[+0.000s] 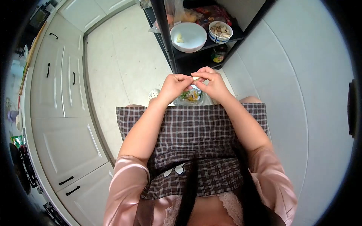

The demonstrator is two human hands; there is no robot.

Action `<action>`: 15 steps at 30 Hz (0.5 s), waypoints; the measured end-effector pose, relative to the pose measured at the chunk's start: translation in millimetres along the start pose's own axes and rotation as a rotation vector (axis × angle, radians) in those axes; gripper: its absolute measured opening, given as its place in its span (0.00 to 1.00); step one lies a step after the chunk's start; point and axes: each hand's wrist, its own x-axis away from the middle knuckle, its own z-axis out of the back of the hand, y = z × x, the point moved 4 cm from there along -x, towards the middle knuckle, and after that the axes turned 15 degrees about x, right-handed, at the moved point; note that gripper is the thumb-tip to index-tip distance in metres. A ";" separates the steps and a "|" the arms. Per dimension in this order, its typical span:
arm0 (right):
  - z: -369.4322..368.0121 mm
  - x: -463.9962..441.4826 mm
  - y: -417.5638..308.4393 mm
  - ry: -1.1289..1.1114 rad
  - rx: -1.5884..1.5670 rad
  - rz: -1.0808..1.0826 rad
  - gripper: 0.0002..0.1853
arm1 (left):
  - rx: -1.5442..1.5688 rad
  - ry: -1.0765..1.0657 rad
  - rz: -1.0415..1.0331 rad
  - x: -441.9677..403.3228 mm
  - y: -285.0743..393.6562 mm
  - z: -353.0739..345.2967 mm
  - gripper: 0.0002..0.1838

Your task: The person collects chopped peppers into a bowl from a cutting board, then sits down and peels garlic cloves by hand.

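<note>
I'm pinching one small garlic clove (195, 78) between the fingertips of my left hand (175, 87) and my right hand (212, 83), in front of the near edge of the black shelf (236, 36). It looks pale, but my fingers hide too much to tell if all its skin is off. The big white bowl (195, 34) sits by the shelf's near edge, close to the left post, with just a few bare pieces (180, 38) in it. Those look done. The small bowl (219, 39) sits near the shelf's right corner, full of cloves (221, 30) that seem to have their skins on. So I think I'm near the start, with lots left. Below my hands, a plastic bag (206, 100) has some scraps inside.
</note>
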 end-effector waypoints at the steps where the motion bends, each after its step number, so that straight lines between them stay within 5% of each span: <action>1: 0.3 -0.5 1.0 -0.004 -0.014 -0.005 0.10 | -0.001 0.003 0.008 -1.1 -0.6 0.0 0.11; 8: -14.5 -1.4 23.8 -0.064 -0.404 -0.280 0.13 | 0.051 0.062 0.062 -5.2 -5.4 6.7 0.10; 15: -9.8 -2.2 24.3 -0.083 -0.268 -0.332 0.11 | -0.263 0.110 -0.034 -9.6 -0.5 0.3 0.04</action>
